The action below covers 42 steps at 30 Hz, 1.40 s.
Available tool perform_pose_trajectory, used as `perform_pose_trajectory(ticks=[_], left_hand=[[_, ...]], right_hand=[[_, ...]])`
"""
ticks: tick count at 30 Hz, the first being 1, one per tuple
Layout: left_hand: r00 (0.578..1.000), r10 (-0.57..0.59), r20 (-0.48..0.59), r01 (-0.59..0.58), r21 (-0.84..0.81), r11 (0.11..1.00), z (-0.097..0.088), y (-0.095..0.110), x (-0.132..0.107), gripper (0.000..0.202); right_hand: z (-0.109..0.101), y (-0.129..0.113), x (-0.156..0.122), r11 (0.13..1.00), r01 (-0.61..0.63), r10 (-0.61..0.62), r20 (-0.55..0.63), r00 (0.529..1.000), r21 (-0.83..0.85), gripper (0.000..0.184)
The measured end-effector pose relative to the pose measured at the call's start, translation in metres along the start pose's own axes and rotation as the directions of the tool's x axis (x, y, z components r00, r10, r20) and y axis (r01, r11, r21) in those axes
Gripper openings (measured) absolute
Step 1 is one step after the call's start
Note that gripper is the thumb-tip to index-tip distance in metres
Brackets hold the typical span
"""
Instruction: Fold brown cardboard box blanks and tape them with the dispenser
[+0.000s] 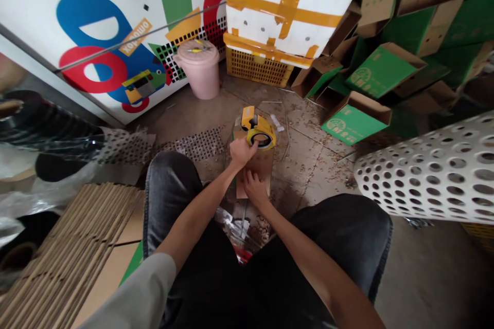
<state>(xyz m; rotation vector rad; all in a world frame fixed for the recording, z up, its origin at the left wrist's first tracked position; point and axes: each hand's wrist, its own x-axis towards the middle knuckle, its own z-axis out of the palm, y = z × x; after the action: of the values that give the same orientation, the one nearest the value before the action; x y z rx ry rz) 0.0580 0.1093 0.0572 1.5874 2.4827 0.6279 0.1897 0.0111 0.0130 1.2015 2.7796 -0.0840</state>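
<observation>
Yellow plastic tape dispenser (258, 126) lies on the end of a flat brown cardboard piece (255, 167), on a dusty concrete floor (309, 175). Left hand (242, 151) touches the dispenser's lower edge, but I cannot tell if it grips. Right hand (255, 188) rests on the cardboard, near the left hand but apart.

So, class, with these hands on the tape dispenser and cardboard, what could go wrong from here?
The left hand on the tape dispenser might catch on a cutter, though none shows. The cardboard lies loose on a littered floor, so it could slip from under the right hand.
</observation>
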Motion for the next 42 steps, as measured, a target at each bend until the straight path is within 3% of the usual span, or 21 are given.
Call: perform_pose_trajectory(ticks=[17, 34, 42], left_hand=[[0.999, -0.018, 0.029, 0.017, 0.03, 0.999, -0.006, 0.005, -0.008, 0.056], [0.998, -0.036, 0.051, 0.035, 0.033, 0.999, -0.007, 0.009, -0.01, 0.057], [0.998, -0.029, 0.054, 0.028, 0.031, 0.999, -0.008, 0.011, -0.01, 0.056]], right_hand=[[-0.008, 0.009, 0.024, 0.996, -0.071, 0.067, 0.078, 0.995, 0.045, 0.036], [-0.017, 0.019, 0.027, 0.996, 0.088, -0.089, 0.101, 0.991, 0.011, 0.035], [-0.026, 0.01, 0.025, 1.0, -0.013, 0.01, 0.094, 0.996, 0.025, 0.034]])
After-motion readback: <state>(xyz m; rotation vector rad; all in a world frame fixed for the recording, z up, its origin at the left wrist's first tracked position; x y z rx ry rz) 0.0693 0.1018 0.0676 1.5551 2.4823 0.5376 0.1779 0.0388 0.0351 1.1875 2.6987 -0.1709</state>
